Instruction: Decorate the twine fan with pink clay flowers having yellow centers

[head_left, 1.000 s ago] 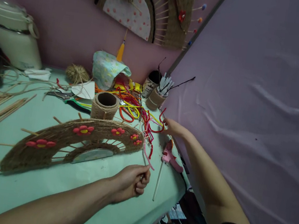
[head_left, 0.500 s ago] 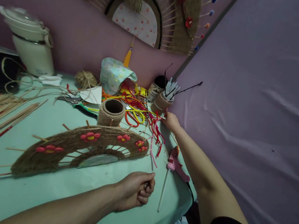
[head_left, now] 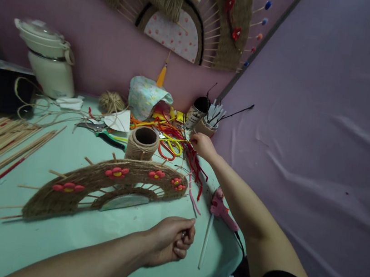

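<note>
My right hand (head_left: 205,147) reaches to the back right of the table, its fingers pinched at the upper end of some red pipe cleaners (head_left: 198,167). More pipe cleaners in orange, yellow and pink lie around it. My left hand (head_left: 170,242) rests near the front edge with curled fingers; something small and shiny shows among them, too small to name. Left of it lies a twine-wrapped fan-shaped arch (head_left: 98,170) with red clay flowers and stick ends poking out. A pink glue gun (head_left: 223,212) with a clear glue stick lies beside my right forearm.
Behind the arch stands a twine-wrapped tube (head_left: 142,145). Scissors (head_left: 169,149), green-handled pruners (head_left: 111,140) and a twine ball (head_left: 111,101) lie farther back. Cups (head_left: 197,112) with twigs and glue sticks stand by the wall. Wooden sticks (head_left: 7,150) and a white lidded jug (head_left: 51,62) are at left.
My right hand has shifted left and slightly nearer, onto the red pipe cleaners. My left hand stays curled in place. The whole view has shifted slightly.
</note>
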Tool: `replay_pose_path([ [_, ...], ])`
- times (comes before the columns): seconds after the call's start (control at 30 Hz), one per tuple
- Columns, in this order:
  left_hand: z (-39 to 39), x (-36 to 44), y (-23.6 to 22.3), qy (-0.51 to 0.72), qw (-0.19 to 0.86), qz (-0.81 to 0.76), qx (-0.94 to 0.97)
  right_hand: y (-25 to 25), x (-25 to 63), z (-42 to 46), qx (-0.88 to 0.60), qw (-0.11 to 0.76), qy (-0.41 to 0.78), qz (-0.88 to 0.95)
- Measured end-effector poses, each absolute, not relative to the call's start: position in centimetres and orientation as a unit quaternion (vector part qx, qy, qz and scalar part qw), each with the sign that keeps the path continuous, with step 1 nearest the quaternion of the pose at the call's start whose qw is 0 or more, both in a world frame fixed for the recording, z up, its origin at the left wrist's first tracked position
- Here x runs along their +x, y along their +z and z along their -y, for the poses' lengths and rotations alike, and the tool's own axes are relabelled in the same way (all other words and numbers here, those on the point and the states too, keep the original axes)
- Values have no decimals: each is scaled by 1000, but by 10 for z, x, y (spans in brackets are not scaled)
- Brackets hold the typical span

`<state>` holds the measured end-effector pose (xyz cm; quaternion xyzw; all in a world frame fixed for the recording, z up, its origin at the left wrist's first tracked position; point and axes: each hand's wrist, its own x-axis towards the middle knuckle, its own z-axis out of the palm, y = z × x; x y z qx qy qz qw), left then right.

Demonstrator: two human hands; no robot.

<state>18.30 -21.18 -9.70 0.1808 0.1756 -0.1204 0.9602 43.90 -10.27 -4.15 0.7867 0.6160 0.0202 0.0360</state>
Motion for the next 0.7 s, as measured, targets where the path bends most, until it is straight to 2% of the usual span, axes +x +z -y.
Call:
replay_pose_path([
  [0.37, 211, 183, -96, -127, 958, -179, 187, -63, 445, 96, 769, 128, -23, -625],
  [0.7, 210, 182, -94, -126, 957, -184, 184, -64, 437, 86, 793, 123, -46, -595],
])
